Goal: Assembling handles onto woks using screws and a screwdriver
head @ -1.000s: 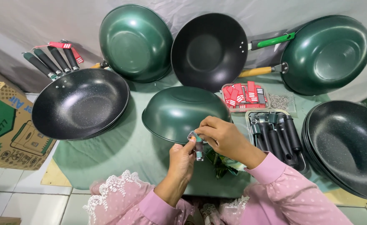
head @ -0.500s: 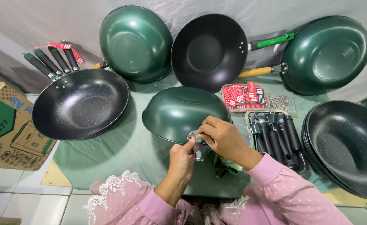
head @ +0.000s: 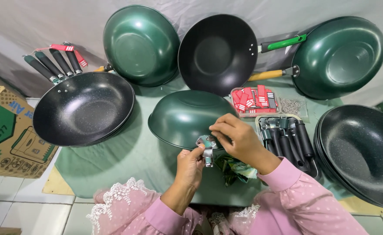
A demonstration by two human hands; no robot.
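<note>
- In the middle of the frame, a shiny dark green metal wok with no handle (head: 185,116) lies tipped on the green table cloth (head: 113,165).
- A small silver metal bracket (head: 206,145) sits at the near rim of this wok, just below the middle of the frame.
- The left hand (head: 190,165) comes up from the bottom and pinches the bracket with its thumb and fingers closed on it.
- The right hand (head: 239,138) comes from the lower right, with its fingers curled together over the rim of the wok, right by the bracket. I cannot tell if it holds something tiny.
- Right of the hands, a tray of black handles (head: 287,139) sits on the cloth.
- Above that tray is a small box of red and white packets (head: 254,99).
- On the left, black speckled woks (head: 85,109) are stacked.
- On the far right is another stack of black woks (head: 361,152).
- Along the top, two green woks (head: 140,43) (head: 339,56) and one black wok (head: 217,53) lean on a grey sheet.
- At the left edge stands a cardboard box (head: 4,130).
</note>
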